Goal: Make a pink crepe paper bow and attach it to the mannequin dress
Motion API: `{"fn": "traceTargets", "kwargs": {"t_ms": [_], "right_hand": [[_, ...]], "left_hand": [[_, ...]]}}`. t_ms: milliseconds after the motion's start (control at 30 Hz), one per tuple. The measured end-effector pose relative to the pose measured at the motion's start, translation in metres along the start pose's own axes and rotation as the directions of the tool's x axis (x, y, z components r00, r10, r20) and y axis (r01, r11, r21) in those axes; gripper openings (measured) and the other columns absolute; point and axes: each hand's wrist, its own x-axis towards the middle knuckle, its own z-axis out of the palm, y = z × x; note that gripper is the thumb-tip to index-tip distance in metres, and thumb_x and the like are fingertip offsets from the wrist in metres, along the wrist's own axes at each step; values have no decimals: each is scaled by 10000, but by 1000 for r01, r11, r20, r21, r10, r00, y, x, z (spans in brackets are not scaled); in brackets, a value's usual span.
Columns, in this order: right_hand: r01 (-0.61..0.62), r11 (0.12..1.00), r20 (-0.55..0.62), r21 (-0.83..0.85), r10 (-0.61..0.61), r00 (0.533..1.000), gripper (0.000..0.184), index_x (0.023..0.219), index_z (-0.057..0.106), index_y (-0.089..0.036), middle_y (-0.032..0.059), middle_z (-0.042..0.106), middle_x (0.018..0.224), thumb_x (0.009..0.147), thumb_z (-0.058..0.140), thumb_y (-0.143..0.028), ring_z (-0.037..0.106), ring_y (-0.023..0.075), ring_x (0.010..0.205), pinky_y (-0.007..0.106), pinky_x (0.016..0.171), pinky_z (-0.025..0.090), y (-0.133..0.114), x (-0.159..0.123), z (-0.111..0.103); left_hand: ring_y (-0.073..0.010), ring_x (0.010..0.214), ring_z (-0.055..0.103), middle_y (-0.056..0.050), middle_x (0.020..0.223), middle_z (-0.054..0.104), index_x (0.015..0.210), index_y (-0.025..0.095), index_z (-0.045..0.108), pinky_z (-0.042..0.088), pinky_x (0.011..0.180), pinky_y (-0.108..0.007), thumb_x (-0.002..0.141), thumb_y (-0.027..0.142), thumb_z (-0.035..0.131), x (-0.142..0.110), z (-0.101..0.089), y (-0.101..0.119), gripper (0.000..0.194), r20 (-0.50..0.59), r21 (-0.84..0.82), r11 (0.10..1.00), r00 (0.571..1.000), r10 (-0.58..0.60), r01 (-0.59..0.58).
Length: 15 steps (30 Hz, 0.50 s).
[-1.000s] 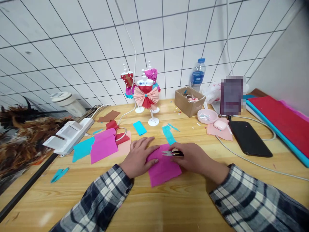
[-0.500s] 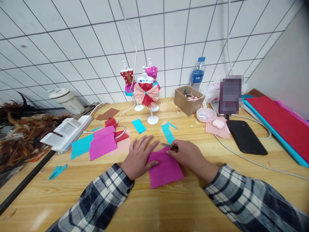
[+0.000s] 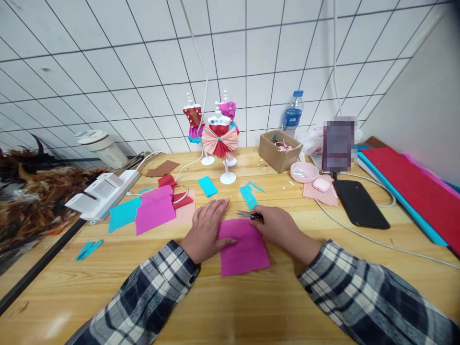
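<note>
A magenta sheet of crepe paper [image 3: 244, 254] lies flat on the wooden table in front of me. My left hand [image 3: 207, 232] rests at its left side with fingers stretched out, the thumb lying on the sheet. My right hand [image 3: 276, 227] is closed around small dark-handled scissors [image 3: 251, 215] at the sheet's upper right corner. Their blades point left, just above the sheet's far edge. Beyond the scissors lies a blue paper strip [image 3: 247, 195]. Further back, several mini dress forms stand together, the front one [image 3: 220, 139] wearing a pink pleated bow.
Magenta paper [image 3: 155, 213] and blue paper [image 3: 124, 214] lie at left, near a white power strip [image 3: 104, 194]. At right are a cardboard box [image 3: 280, 155], a pink dish [image 3: 304, 173], a black phone [image 3: 360, 203] and a cable. Stacked coloured sheets [image 3: 413, 187] occupy the far right.
The magenta sheet's far edge, rumpled under my right hand before, now lies smoother and straighter. Both hands stay in nearly the same places, and the view has shifted slightly.
</note>
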Motion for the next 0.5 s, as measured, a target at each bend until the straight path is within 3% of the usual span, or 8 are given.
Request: {"fn": "traceTargets", "kwargs": {"t_ms": [100, 200, 267, 333, 400, 500], "right_hand": [[91, 993, -43, 70, -88, 995, 68, 864, 626, -234, 24, 671, 860, 863, 577, -282, 603, 184, 798, 258, 644, 372, 1, 0, -5], [232, 948, -173, 219, -196, 965, 54, 847, 586, -215, 28, 621, 867, 863, 569, -263, 560, 173, 799, 259, 690, 385, 0, -3, -12], [255, 909, -202, 331, -196, 960, 59, 849, 551, -216, 6, 591, 799, 873, 544, -269, 533, 162, 735, 258, 669, 379, -1, -5, -15], [214, 867, -181, 449, -147, 972, 78, 840, 519, -220, -22, 555, 727, 876, 529, -288, 507, 150, 673, 255, 642, 370, -3, -6, -16], [175, 811, -181, 559, -86, 980, 106, 823, 494, -220, -32, 524, 705, 867, 532, -308, 494, 144, 658, 253, 635, 372, -3, -6, -14], [165, 735, -195, 657, -46, 980, 133, 809, 474, -219, -31, 497, 720, 863, 527, -329, 487, 143, 679, 252, 645, 382, -2, -4, -11]], "left_hand": [[-361, 1364, 338, -198, 1473, 379, 1497, 201, 193, 266, 1098, -555, 662, 521, 769, 0, -1, 2, 1064, -53, -189, 981, 997, -50, 40], [-336, 1330, 408, -207, 1431, 431, 1502, 203, 143, 323, 1071, -540, 621, 431, 820, 1, -2, 5, 1134, -62, -505, 851, 978, -201, 144], [-317, 1250, 509, -190, 1347, 537, 1464, 194, 265, 386, 1028, -510, 642, 405, 809, 1, -4, 8, 1008, 51, -684, 697, 968, -247, 214], [-296, 1140, 598, -160, 1235, 640, 1340, 162, 472, 443, 983, -470, 689, 415, 772, 1, -7, 11, 760, 182, -767, 585, 964, -195, 263], [-284, 1063, 638, -122, 1132, 705, 1167, 141, 623, 471, 960, -446, 735, 428, 728, 1, -8, 12, 530, 245, -775, 571, 962, -123, 270], [-273, 1034, 648, -87, 1084, 732, 1061, 143, 691, 470, 968, -427, 798, 425, 667, -2, -10, 14, 387, 258, -759, 610, 965, -37, 227]]}}
